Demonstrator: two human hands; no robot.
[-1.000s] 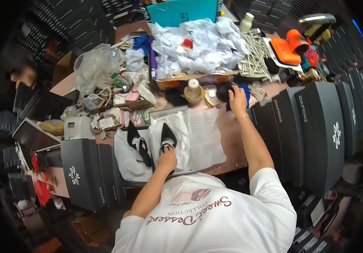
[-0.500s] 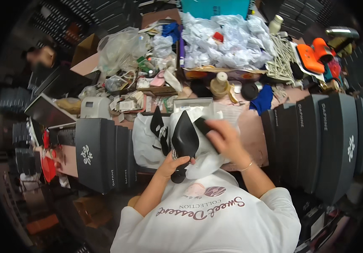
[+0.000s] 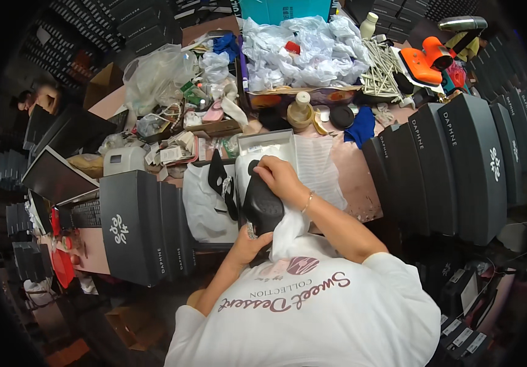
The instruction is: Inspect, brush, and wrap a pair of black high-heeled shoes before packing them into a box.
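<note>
My left hand [image 3: 251,244] grips a black pointed-toe shoe [image 3: 263,208] by its near end, with a glittering strap piece beside the fingers. My right hand [image 3: 282,180] is closed at the shoe's far end, pressing a small dark pad [image 3: 253,166] whose shape is mostly hidden by the fingers and blends with the shoe. Left of them, a second black shoe [image 3: 217,174] with a sparkling strap lies on white tissue paper [image 3: 204,211] in an open shoe box. More white tissue [image 3: 291,232] hangs under the held shoe against my shirt.
Dark shoe boxes stand in rows on the left [image 3: 130,226] and right [image 3: 471,171]. Behind my hands sit a white box [image 3: 268,139], a pump bottle [image 3: 301,110], a blue cloth [image 3: 361,126] and a tray of crumpled white paper [image 3: 303,55]. An orange tool [image 3: 422,64] lies far right.
My right hand has moved left with the dark pad, from beside the shoe onto its far end. The shoe has turned in my left hand and sits lower. The whole view has shifted slightly.
</note>
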